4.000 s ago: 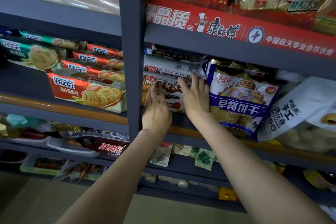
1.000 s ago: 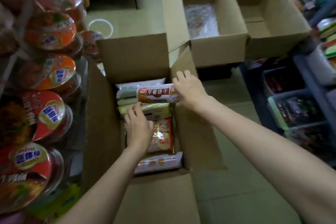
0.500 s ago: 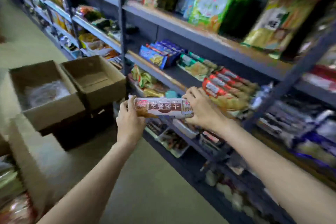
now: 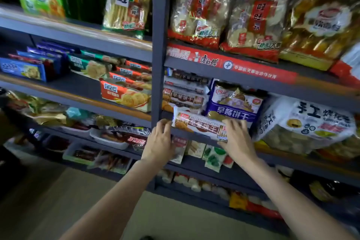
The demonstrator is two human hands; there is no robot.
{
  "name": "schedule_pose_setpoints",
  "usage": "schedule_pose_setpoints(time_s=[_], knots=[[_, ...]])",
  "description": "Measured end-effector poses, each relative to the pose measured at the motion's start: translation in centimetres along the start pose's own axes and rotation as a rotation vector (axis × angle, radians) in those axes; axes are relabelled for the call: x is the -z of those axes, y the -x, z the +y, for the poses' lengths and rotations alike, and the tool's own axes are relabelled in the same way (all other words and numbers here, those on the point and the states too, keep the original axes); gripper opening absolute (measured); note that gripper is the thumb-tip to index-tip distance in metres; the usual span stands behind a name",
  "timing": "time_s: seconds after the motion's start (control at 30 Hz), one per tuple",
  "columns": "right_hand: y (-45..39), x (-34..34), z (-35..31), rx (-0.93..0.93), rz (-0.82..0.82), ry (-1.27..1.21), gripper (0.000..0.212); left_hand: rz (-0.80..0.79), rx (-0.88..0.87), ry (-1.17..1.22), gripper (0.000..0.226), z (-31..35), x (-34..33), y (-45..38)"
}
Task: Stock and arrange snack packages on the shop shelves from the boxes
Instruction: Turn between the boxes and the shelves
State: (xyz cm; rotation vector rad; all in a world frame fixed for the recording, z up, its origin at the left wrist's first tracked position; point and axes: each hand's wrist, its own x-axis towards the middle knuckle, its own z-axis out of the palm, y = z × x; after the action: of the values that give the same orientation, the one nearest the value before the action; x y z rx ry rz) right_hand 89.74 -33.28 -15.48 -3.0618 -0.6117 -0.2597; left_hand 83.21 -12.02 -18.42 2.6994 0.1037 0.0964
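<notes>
**Inspector:** Report nearest first. How are the arms set?

**Assistant:** Both forearms reach up and forward from the bottom of the view, converging on the middle shelf. The left hand (image 4: 158, 140) is at the left end of a long biscuit packet (image 4: 198, 124), fingers curled loosely at that end; motion blur keeps me from telling how firm the hold is. The right hand (image 4: 236, 138) grips the packet's right end, fingers over the top, back of the hand facing the camera.

**Inspector:** Where is the packet?

**Assistant:** Level with the front edge of the middle shelf (image 4: 194, 137), just right of the grey upright post (image 4: 158, 84), tilted down to the right. It is not yet seated.

**Inspector:** What lies beyond it?

**Assistant:** A stack of matching packets (image 4: 183, 95) farther in, with a blue-and-white biscuit bag (image 4: 233, 105) just to its right.

**Inspector:** Recommended handling?

**Assistant:** In my judgement, level the packet, keep the label outward, and slide it in squarely against the stack. Its right end should pass without nudging the blue bag, and the left end should stay off the post.
</notes>
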Motion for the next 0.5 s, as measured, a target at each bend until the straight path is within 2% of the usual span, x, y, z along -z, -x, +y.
schedule_pose_setpoints(time_s=[0.1, 0.2, 0.33, 0.5], knots=[[-1.7, -1.0, 1.0, -0.002, 0.032, 0.076, 0.065, -0.029, 0.012, -0.009, 0.069, 0.4, -1.3, -1.6], [-4.4, -2.3, 0.7, 0.010, 0.068, 0.047, 0.068, -0.035, 0.022, -0.006, 0.072, 0.0, -2.0, -3.5], [-8.4, -4.9, -1.1, 0.074, 0.017, 0.048, 0.068, -0.028, -0.058, 0.017, 0.070, -0.4, -3.2, -5.5], [-11.7, -8.0, -2.8, 0.092, 0.048, 0.016, 0.075, -0.086, -0.087, -0.113, 0.075, -1.5, -3.6, -8.9]])
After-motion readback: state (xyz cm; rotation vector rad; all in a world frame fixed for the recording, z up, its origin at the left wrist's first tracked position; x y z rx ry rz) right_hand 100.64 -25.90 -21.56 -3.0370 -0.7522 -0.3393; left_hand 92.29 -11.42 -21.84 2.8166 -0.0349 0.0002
